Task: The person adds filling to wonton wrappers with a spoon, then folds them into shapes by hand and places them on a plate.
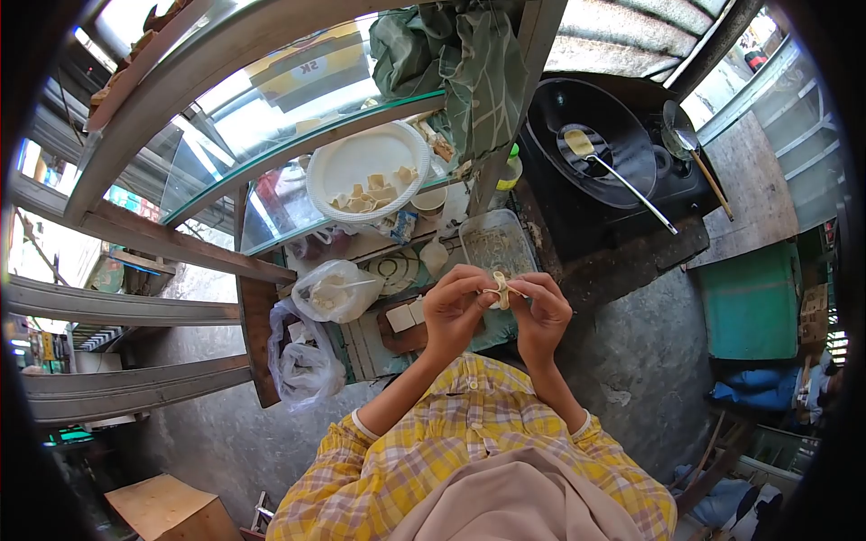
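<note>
Over the work surface, my left hand (456, 305) and my right hand (541, 312) pinch a small pale folded dumpling (500, 290) between their fingertips, one at each side. Square dough wrappers (405, 315) lie on a brown board left of my left hand. Just beyond my hands stands a clear plastic container (492, 224); what is in it cannot be made out. Further back, a white plate (354, 160) carries several folded pale pieces (370, 195) inside the glass case.
A plastic bag (338, 290) of whitish stuff and a second crumpled bag (305, 368) sit at the left edge. At right, a black wok (550, 122) rests on the stove with a spatula (622, 185) in it. A wooden-handled strainer (710, 180) lies beside it.
</note>
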A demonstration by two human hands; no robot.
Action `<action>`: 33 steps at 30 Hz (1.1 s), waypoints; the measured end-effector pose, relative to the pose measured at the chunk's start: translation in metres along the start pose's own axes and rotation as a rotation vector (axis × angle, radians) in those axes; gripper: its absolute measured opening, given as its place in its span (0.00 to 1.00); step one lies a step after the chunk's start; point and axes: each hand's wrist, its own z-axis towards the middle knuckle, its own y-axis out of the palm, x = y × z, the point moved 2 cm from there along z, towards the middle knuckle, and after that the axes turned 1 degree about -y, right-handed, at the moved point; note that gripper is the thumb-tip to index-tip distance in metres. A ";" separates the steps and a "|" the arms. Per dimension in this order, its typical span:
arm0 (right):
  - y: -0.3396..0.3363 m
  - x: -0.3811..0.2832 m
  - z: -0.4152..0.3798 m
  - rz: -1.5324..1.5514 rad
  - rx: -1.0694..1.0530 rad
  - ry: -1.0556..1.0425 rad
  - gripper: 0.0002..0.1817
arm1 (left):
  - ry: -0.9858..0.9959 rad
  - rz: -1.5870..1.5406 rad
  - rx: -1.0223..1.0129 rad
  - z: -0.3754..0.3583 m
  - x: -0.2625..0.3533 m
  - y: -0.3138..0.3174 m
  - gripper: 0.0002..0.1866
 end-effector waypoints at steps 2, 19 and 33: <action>0.000 -0.001 0.000 -0.033 -0.006 -0.004 0.11 | 0.007 0.013 0.000 0.000 -0.001 -0.001 0.07; 0.026 0.028 0.000 0.102 -0.166 0.266 0.07 | -0.268 -0.111 0.226 -0.012 0.002 -0.032 0.07; 0.079 0.025 0.018 0.074 -0.444 0.279 0.06 | -0.111 -0.015 0.262 -0.008 0.024 -0.086 0.10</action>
